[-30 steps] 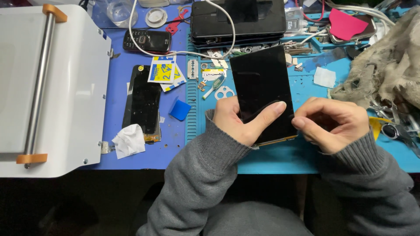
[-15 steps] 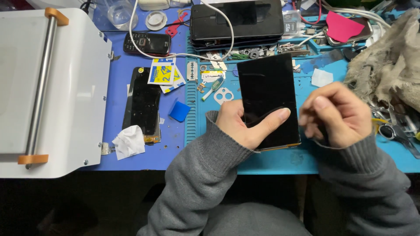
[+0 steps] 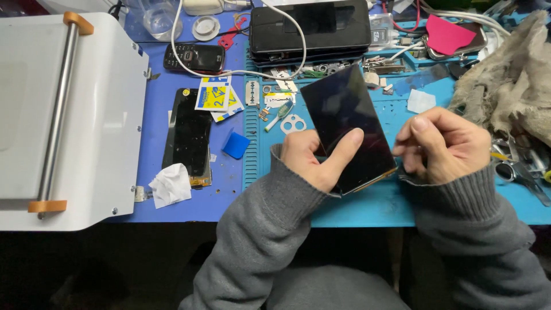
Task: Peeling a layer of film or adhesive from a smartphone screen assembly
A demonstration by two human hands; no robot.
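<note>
Left hand (image 3: 313, 161) grips the dark screen panel (image 3: 348, 126) — right hand (image 3: 445, 146) pinches its corner.

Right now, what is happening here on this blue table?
A person in a grey sweater holds a dark screen panel tilted above the blue mat. The left hand supports it, with the thumb across the glass. The right hand pinches at the panel's right edge; what it pinches is too small to tell. Another black phone lies flat beside a white machine.

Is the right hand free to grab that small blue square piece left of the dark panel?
Probably not directly: the blue square lies beyond the left hand and the dark panel it grips; right hand would have to cross both.
</note>
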